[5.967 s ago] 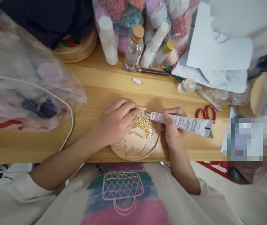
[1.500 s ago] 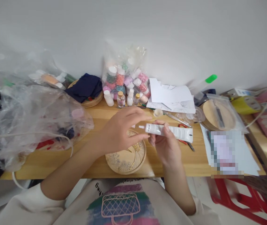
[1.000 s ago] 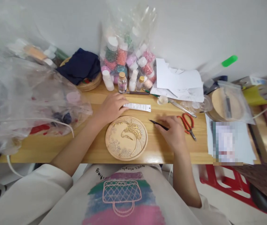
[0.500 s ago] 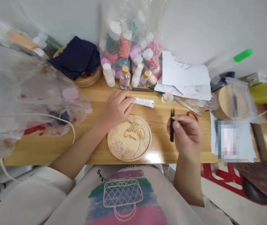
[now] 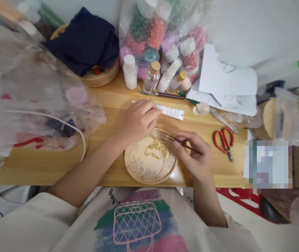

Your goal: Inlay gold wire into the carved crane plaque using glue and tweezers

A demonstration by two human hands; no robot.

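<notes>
Since half a second ago, the right hand point(image 5: 195, 154) has come leftward, bringing its black tweezers point(image 5: 184, 144) from an upright pose beside the round wooden plaque point(image 5: 139, 157) to a slant over that plaque's upper right part; the red-handled pliers point(image 5: 227, 149) now show whole. Nearest, a pale shirt point(image 5: 139, 224) with a quilted-bag print faces the table edge; just beyond it, the plaque lies flat on the wooden table point(image 5: 107, 168) between the two hands, its crane outlined and partly filled in gold, its waves plain. The hands are apart from each other; the right pinches the tweezers between thumb and fingers, the prongs slightly parted and pointing left; the left hand point(image 5: 141, 119) lies across the plaque's upper left edge, fingers curled over the white tube point(image 5: 172, 112), though whether they grip it I cannot tell. The pliers lie to the right of the right hand, apart from it; past the tube rests a dark-handled tool point(image 5: 170, 95); behind this stand a white bottle point(image 5: 130, 75), a gold-capped clear bottle point(image 5: 151, 81) and two more; farthest, a clear plastic bag of colourful jars point(image 5: 141, 38) leans near the wall.
</notes>
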